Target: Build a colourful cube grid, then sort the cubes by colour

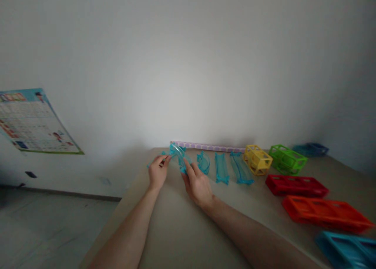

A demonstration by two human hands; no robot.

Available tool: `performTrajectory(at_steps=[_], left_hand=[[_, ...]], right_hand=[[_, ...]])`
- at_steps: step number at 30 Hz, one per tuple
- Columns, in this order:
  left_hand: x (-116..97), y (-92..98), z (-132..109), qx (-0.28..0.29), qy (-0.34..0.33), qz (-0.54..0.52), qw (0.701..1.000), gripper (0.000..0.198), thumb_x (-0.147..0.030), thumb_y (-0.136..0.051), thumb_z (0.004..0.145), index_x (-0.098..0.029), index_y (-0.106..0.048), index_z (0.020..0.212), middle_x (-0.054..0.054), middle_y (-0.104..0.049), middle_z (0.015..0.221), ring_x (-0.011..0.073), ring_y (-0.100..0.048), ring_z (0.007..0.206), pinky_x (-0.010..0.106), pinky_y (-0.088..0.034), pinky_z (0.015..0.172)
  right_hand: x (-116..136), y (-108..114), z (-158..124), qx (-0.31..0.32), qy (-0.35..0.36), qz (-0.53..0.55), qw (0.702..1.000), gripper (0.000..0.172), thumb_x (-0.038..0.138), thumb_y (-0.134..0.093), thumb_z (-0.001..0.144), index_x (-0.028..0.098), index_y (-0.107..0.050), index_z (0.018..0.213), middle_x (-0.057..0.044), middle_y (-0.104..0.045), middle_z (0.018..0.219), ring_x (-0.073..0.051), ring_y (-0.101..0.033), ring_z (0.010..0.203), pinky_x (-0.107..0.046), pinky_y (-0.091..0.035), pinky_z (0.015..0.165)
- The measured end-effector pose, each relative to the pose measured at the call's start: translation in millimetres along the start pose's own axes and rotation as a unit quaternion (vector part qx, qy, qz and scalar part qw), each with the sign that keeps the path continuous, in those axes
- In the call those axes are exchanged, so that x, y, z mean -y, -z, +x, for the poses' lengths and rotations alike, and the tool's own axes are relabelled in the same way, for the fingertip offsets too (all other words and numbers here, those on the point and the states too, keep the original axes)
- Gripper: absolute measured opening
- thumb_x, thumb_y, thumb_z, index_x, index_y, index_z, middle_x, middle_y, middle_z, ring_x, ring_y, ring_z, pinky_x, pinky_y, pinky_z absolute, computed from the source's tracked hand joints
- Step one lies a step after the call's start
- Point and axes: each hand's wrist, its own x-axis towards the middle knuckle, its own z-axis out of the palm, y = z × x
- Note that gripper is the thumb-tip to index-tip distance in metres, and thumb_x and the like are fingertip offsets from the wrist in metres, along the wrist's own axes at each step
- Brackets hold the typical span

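Note:
Both my hands reach to the far left end of a beige table point(176, 229). My left hand point(158, 172) pinches one end of a clear blue curved plastic track piece point(177, 153). My right hand point(197, 184) has its fingers closed on the other end of the same piece, which is lifted a little off the table. Three more clear blue track pieces lie in a row just right of my hands: a short curved one point(203, 162) and two straight ones point(221, 168) point(241, 168).
A yellow frame block point(257, 159), a green one point(287, 159) and a dark blue one point(310, 149) stand at the back right. Red point(296, 185), orange point(326, 213) and teal point(348, 250) long frames lie along the right. A purple strip point(211, 146) lines the wall. A poster point(32, 124) hangs at the left.

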Motion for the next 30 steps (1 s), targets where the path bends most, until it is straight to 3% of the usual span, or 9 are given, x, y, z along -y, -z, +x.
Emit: performTrajectory(at_steps=[2,4,6,9,13,17,22,26,30], left_hand=[[6,0.2,6,-0.023,-0.016,0.074,0.997,0.025,-0.031,-0.057,0.086,-0.022,-0.069,0.106,0.009,-0.064,0.122,0.0267,-0.054,0.119,0.04,-0.042,0.102],[12,-2.6,11,-0.035,-0.031,0.16,0.986,0.031,-0.025,-0.056,0.086,-0.024,-0.066,0.116,0.008,-0.052,0.14,0.0285,-0.037,0.136,0.045,-0.028,0.112],[17,-7.6,16,-0.017,-0.035,0.223,0.974,0.031,-0.023,-0.056,0.086,-0.025,-0.065,0.116,0.006,-0.048,0.145,0.0286,-0.028,0.141,0.047,-0.023,0.114],[25,-14.4,23,0.027,-0.021,0.242,0.97,0.022,-0.023,-0.06,0.084,-0.024,-0.068,0.105,0.007,-0.057,0.136,0.0274,-0.04,0.135,0.044,-0.029,0.11],[35,-14.5,32,0.016,-0.002,0.214,0.977,0.019,-0.025,-0.059,0.085,-0.021,-0.066,0.102,0.008,-0.066,0.12,0.0231,-0.057,0.116,0.035,-0.039,0.102],[43,-9.4,36,-0.032,0.024,0.164,0.986,0.021,-0.029,-0.049,0.09,-0.019,-0.063,0.103,0.01,-0.068,0.111,0.0215,-0.062,0.108,0.032,-0.043,0.095],[49,-5.1,37,-0.113,0.073,0.074,0.988,0.018,-0.033,-0.05,0.088,-0.018,-0.06,0.089,0.009,-0.069,0.092,0.0234,-0.065,0.094,0.034,-0.047,0.087],[45,-0.4,38,-0.188,0.092,-0.027,0.978,0.014,-0.032,-0.053,0.086,-0.018,-0.056,0.085,0.01,-0.066,0.094,0.0238,-0.063,0.097,0.035,-0.046,0.089],[27,-4.3,35,-0.238,0.106,-0.166,0.951,0.017,-0.034,-0.055,0.084,-0.018,-0.053,0.079,0.01,-0.066,0.094,0.0225,-0.062,0.104,0.031,-0.048,0.086]], right_hand=[[-2,-1,-1,-0.026,-0.002,0.006,1.0,0.049,0.03,-0.037,0.099,0.015,-0.034,0.145,-0.013,-0.06,0.108,-0.021,-0.062,0.09,-0.03,-0.053,0.077],[-5,-2,-2,-0.051,-0.002,0.014,0.999,0.049,0.031,-0.035,0.099,0.015,-0.034,0.146,-0.013,-0.059,0.108,-0.021,-0.062,0.089,-0.03,-0.053,0.076],[-7,-2,-3,-0.069,-0.002,0.021,0.997,0.049,0.031,-0.034,0.099,0.015,-0.034,0.145,-0.013,-0.059,0.107,-0.021,-0.062,0.087,-0.03,-0.053,0.075],[-9,-2,-3,-0.088,0.001,0.033,0.996,0.048,0.033,-0.033,0.1,0.013,-0.035,0.144,-0.013,-0.059,0.106,-0.021,-0.062,0.086,-0.03,-0.053,0.076],[-10,-2,-2,-0.106,-0.006,0.043,0.993,0.047,0.034,-0.033,0.1,0.011,-0.039,0.141,-0.013,-0.06,0.101,-0.021,-0.062,0.083,-0.029,-0.052,0.074],[-11,-3,-1,-0.12,-0.023,0.046,0.991,0.041,0.033,-0.034,0.1,0.014,-0.046,0.134,-0.011,-0.06,0.098,-0.021,-0.062,0.082,-0.028,-0.05,0.071],[-12,-4,-1,-0.131,-0.023,0.053,0.99,0.034,0.035,-0.034,0.101,0.016,-0.056,0.117,-0.009,-0.061,0.094,-0.019,-0.061,0.079,-0.026,-0.047,0.07],[-14,-7,0,-0.148,-0.017,0.049,0.988,0.035,0.036,-0.032,0.101,0.016,-0.06,0.096,-0.008,-0.06,0.086,-0.017,-0.058,0.07,-0.025,-0.044,0.065],[-15,-8,1,-0.174,-0.002,0.041,0.984,0.039,0.038,-0.032,0.101,0.017,-0.058,0.081,-0.007,-0.058,0.079,-0.016,-0.054,0.063,-0.025,-0.04,0.058]])
